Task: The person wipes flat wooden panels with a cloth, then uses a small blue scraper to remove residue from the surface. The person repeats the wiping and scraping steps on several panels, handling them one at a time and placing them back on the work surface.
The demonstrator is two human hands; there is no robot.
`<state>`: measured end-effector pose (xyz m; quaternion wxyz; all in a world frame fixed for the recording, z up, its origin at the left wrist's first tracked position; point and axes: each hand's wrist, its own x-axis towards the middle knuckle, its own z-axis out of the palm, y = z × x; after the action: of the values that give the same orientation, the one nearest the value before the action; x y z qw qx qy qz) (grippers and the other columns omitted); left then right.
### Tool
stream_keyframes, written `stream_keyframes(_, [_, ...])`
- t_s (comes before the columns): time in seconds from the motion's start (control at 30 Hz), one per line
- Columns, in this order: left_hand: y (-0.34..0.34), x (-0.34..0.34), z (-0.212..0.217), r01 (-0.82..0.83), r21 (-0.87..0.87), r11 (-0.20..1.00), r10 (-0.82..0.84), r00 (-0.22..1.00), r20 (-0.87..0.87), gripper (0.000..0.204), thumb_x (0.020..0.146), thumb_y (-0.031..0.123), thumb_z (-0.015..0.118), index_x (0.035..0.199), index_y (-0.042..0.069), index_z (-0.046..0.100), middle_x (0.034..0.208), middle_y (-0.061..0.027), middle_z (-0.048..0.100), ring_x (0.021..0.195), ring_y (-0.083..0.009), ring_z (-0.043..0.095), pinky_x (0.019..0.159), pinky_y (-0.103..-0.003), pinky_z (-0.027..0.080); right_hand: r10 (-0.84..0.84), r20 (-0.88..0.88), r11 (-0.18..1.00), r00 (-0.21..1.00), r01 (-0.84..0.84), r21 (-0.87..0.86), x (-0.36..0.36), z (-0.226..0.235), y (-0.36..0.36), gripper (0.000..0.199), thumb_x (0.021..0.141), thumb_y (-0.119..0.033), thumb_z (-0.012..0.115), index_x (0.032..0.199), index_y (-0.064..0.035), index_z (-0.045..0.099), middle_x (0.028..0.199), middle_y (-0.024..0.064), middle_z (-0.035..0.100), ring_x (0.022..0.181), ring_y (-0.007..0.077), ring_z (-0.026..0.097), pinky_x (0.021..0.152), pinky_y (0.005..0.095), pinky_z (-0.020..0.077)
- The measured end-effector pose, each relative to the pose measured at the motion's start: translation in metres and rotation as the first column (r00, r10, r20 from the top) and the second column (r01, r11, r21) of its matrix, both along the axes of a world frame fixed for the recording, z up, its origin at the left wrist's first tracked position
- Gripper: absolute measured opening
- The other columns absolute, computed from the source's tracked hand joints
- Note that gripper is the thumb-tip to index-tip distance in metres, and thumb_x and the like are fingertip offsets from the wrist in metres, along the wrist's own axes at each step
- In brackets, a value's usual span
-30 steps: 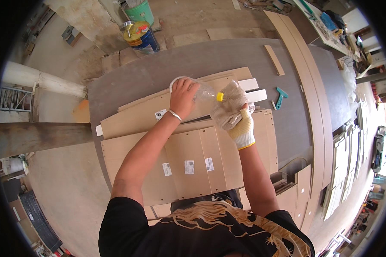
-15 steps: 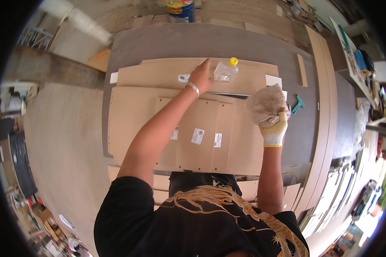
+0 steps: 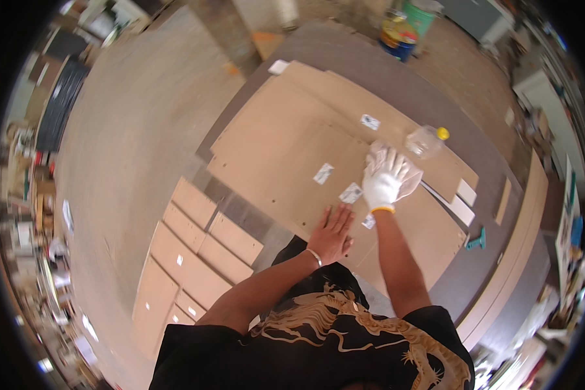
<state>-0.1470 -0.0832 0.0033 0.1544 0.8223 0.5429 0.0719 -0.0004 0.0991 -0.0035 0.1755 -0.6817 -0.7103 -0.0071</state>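
My right hand [image 3: 385,181], in a white knit glove with a yellow cuff, holds a pale crumpled rag [image 3: 408,180] down against the brown panels, fingers spread over it. Part of the rag is hidden beneath the palm. Bare, with a light band at the wrist, my left hand [image 3: 333,233] lies flat near the close edge of a brown panel [image 3: 273,162], its fingers stretched out and holding nothing. White labels [image 3: 351,193] are stuck on the panels between my hands. A clear plastic bottle with a yellow cap [image 3: 425,140] lies just beyond the rag.
The panels rest on a grey-brown table [image 3: 344,58]. A teal scraper-like tool [image 3: 476,238] and a wood strip [image 3: 503,200] lie on its right part. More brown panels [image 3: 195,253] are stacked low at the left. A blue-and-yellow bucket [image 3: 398,38] stands past the far edge.
The view has turned. My left hand has left the bottle's side and come back to the near panel edge. My right hand has lowered the rag from above the right side onto the panels.
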Motion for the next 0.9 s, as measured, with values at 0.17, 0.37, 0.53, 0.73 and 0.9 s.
stream_keyframes(0.17, [-0.003,0.000,-0.007,0.002,-0.006,1.000,-0.001,0.996,0.087,0.076,0.100,0.042,0.054,0.161,-0.002,0.040,0.174,-0.0192,0.027,0.165,-0.0321,0.015,0.134,-0.055,0.005,0.281,-0.138,0.943,0.950,-0.300,-0.141,-0.030,0.002,0.039,0.059,0.098,-0.032,0.063,0.150,-0.0057,0.052,0.147,0.0187,0.056,0.145,0.0423,0.040,0.123,0.0554,0.0312])
stream_keyframes(0.37, [0.000,0.000,-0.017,-0.020,0.103,0.994,0.012,0.997,0.079,0.078,0.099,0.043,0.054,0.162,0.000,0.039,0.174,-0.0183,0.027,0.165,-0.0305,0.013,0.134,-0.055,0.003,0.187,-0.278,0.868,0.942,-0.291,-0.402,-0.022,0.000,0.053,0.067,0.100,-0.029,0.064,0.158,-0.0034,0.044,0.156,0.0228,0.047,0.146,0.0367,0.044,0.123,0.0443,0.0342])
stream_keyframes(0.53, [-0.001,0.000,-0.015,-0.036,0.151,0.988,0.030,0.999,0.042,0.079,0.099,0.045,0.053,0.162,0.000,0.039,0.174,-0.0181,0.026,0.165,-0.0304,0.013,0.134,-0.056,0.003,0.443,-0.304,0.709,0.843,-0.537,-0.456,0.026,-0.033,0.083,0.074,0.097,-0.020,0.066,0.164,-0.0041,0.037,0.164,0.0249,0.040,0.147,0.0332,0.044,0.120,0.0403,0.0383])
stream_keyframes(0.73, [0.000,0.001,-0.009,-0.089,0.083,0.993,0.078,0.989,0.122,0.077,0.099,0.046,0.055,0.160,0.000,0.044,0.175,-0.0155,0.028,0.165,-0.0316,0.014,0.134,-0.057,0.005,0.502,-0.049,0.855,0.864,-0.504,-0.126,0.058,-0.018,0.061,0.058,0.101,-0.013,0.060,0.156,-0.0071,0.045,0.150,0.0113,0.058,0.107,0.0207,0.064,0.085,0.0334,0.0549])
stream_keyframes(0.9, [0.005,-0.002,-0.006,-0.017,0.021,1.000,0.016,0.996,0.087,0.072,0.102,0.044,0.054,0.160,0.001,0.044,0.175,-0.0138,0.028,0.166,-0.0286,0.011,0.133,-0.056,0.004,0.408,0.085,0.909,0.909,-0.413,0.059,0.101,-0.045,0.011,0.042,0.104,-0.016,0.056,0.145,-0.0049,0.054,0.141,0.0124,0.063,0.102,0.0238,0.067,0.081,0.0338,0.0577])
